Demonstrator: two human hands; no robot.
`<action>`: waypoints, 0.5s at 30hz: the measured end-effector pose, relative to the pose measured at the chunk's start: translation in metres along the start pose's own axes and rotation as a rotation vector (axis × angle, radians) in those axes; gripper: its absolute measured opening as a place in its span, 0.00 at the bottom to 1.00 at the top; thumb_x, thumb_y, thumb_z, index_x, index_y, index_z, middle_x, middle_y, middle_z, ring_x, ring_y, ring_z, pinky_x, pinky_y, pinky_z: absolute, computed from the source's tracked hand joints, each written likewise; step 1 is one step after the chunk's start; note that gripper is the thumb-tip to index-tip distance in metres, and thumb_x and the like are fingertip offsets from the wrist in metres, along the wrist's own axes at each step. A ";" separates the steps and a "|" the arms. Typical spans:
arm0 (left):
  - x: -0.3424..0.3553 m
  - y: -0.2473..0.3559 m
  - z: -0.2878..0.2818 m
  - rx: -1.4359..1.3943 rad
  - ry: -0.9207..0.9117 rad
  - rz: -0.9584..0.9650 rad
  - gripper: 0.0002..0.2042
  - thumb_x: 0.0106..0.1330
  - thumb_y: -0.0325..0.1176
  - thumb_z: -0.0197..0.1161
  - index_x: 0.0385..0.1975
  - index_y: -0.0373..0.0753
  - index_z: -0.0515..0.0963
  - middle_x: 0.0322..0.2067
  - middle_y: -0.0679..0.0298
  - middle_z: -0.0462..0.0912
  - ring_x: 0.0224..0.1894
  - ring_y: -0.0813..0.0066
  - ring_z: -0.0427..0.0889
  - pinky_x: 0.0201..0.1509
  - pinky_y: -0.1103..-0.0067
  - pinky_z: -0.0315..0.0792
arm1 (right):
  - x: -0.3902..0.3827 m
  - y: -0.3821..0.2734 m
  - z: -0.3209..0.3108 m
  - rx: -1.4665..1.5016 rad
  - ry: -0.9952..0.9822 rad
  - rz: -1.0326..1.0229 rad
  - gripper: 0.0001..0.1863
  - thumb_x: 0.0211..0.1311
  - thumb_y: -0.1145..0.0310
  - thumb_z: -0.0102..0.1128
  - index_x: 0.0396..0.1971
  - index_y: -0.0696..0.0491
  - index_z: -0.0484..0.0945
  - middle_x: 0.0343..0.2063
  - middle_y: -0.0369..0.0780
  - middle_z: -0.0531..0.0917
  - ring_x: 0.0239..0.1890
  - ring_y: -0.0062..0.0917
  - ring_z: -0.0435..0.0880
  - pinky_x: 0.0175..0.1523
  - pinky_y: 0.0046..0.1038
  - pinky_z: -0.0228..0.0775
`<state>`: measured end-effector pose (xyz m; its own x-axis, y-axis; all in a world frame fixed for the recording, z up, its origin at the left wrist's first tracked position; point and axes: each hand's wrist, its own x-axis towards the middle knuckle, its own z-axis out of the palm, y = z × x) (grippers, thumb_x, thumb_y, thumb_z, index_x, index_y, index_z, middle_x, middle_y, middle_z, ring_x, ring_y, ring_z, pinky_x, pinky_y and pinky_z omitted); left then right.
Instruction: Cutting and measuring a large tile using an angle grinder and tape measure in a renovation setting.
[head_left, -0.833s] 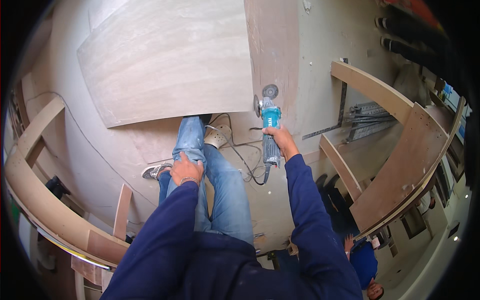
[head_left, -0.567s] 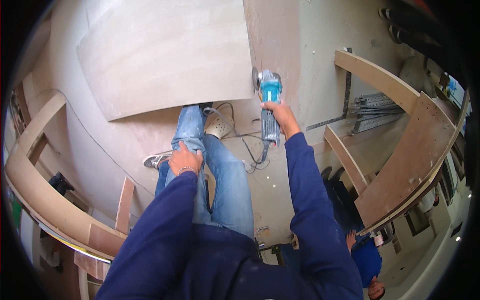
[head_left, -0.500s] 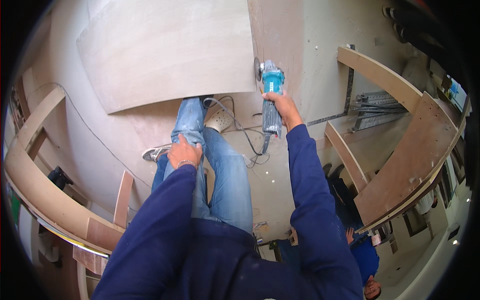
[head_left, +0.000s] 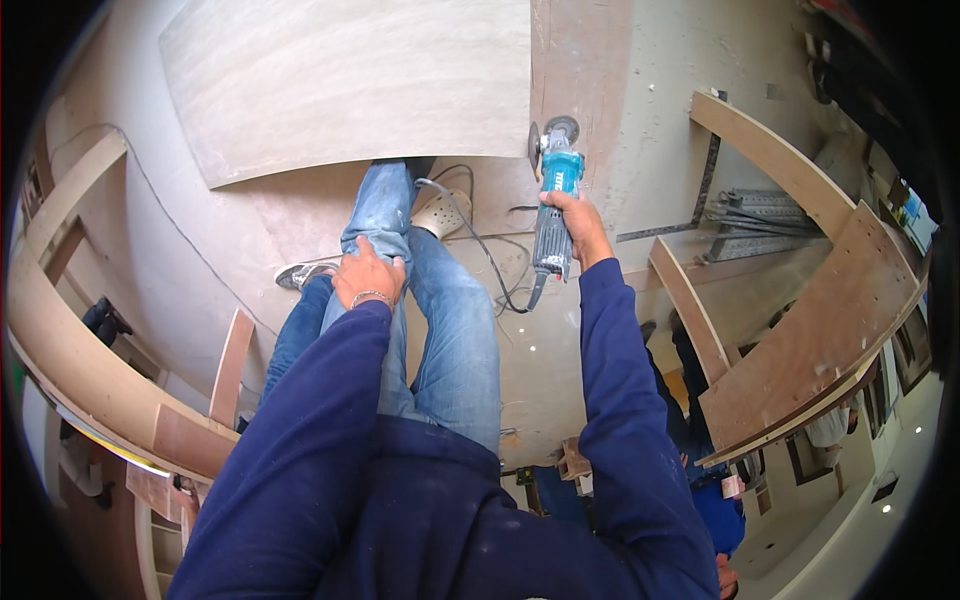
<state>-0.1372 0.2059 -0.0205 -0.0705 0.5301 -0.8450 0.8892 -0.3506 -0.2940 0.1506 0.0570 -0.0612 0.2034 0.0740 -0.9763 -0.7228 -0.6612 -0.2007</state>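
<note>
My right hand (head_left: 583, 225) is wrapped round a teal and grey angle grinder (head_left: 562, 178), its head pointing away from me. The grinder's disc stands at the near right corner of a large pale board (head_left: 350, 90); whether they touch I cannot tell. A dark cord (head_left: 497, 278) runs from the grinder's rear end toward my legs. My left hand (head_left: 368, 275) lies on the knee of my blue jeans (head_left: 450, 325), fingers stretched forward and holding nothing. My foot end is hidden under the board's near edge.
Curved wooden frames stand at left (head_left: 85, 385) and right (head_left: 775, 150). Metal strips (head_left: 765, 222) lie on the floor at right. A light clog (head_left: 440, 213) shows by the cord. Another person's blue top (head_left: 722, 515) is at lower right.
The grinder and my right hand have shifted slightly right and nearer, and the grinder has turned a little. The board's near edge sits higher in view. My left hand stays on the knee.
</note>
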 end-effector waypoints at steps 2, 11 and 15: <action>-0.001 -0.006 0.002 0.008 0.021 0.007 0.36 0.59 0.57 0.63 0.63 0.41 0.67 0.47 0.48 0.82 0.52 0.54 0.81 0.57 0.62 0.72 | -0.005 -0.005 0.012 0.053 0.005 -0.011 0.17 0.49 0.68 0.68 0.37 0.55 0.71 0.23 0.38 0.77 0.19 0.24 0.77 0.25 0.30 0.72; 0.000 0.000 0.006 0.018 -0.020 -0.006 0.39 0.58 0.59 0.63 0.67 0.43 0.65 0.48 0.49 0.80 0.52 0.55 0.81 0.62 0.59 0.68 | -0.003 0.027 -0.007 0.012 0.034 0.017 0.15 0.53 0.68 0.66 0.37 0.56 0.70 0.21 0.40 0.78 0.18 0.29 0.81 0.22 0.32 0.77; 0.000 -0.002 0.013 0.040 0.014 -0.013 0.38 0.58 0.58 0.63 0.66 0.43 0.66 0.48 0.49 0.80 0.51 0.55 0.82 0.58 0.62 0.70 | -0.002 0.015 0.001 0.059 0.040 0.025 0.16 0.50 0.69 0.68 0.37 0.55 0.72 0.23 0.37 0.76 0.19 0.24 0.77 0.24 0.30 0.72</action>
<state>-0.1452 0.1969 -0.0257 -0.0753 0.5451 -0.8350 0.8696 -0.3739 -0.3225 0.1386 0.0474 -0.0626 0.2105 0.0274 -0.9772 -0.7652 -0.6175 -0.1822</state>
